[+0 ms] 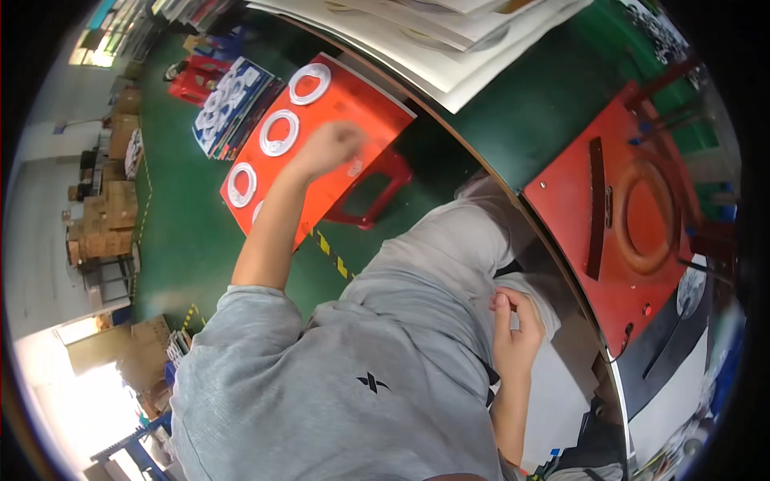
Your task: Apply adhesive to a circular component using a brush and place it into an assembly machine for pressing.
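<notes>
My left hand [333,148] is stretched out over a red-orange board [341,96], near its right part. Its fingers look curled but are smeared by motion, so what they hold, if anything, does not show. Several white rings [279,133] lie along the board's left side, and a small pale patch [354,167] shows just below the hand. Close to my lap, beside the table edge, my right hand [520,325] has thumb and forefinger pinched together. Anything between those fingertips is too small to make out.
A red stool [373,192] stands under the board. Stacked printed sheets [233,104] sit beyond its left side. At my right, a dark green table [513,136] carries large white sheets [449,72] and a red machine panel [577,192] with a round orange ring. Cardboard boxes [112,208] are far left.
</notes>
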A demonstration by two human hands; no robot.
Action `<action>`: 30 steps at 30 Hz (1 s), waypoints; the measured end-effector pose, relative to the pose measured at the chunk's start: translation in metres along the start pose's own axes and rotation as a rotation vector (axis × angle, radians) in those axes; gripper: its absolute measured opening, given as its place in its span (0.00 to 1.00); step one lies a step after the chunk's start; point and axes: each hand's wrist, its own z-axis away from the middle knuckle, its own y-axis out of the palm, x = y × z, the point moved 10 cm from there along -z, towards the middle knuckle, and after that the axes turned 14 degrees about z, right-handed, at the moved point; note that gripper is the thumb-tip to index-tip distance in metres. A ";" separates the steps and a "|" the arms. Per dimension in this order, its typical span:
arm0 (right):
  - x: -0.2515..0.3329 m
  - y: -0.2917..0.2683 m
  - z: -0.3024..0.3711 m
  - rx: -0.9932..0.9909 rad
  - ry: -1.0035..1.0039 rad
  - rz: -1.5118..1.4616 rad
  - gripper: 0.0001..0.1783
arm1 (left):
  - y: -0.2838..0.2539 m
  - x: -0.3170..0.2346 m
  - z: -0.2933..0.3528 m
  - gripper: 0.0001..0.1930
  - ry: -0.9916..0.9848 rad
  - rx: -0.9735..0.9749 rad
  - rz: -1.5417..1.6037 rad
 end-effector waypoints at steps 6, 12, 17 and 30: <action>0.015 0.025 -0.017 0.132 -0.109 0.118 0.04 | -0.152 0.078 -0.020 0.30 0.005 -0.760 -0.690; 0.026 0.023 -0.018 0.100 -0.120 0.132 0.03 | -0.160 0.085 -0.090 0.41 0.299 -0.619 -1.076; 0.021 0.024 -0.010 0.051 -0.135 0.142 0.04 | -0.165 0.096 -0.122 0.35 0.044 -0.536 -1.071; 0.010 0.026 -0.004 0.029 -0.128 0.058 0.05 | 0.032 -0.132 0.047 0.13 0.103 0.380 0.059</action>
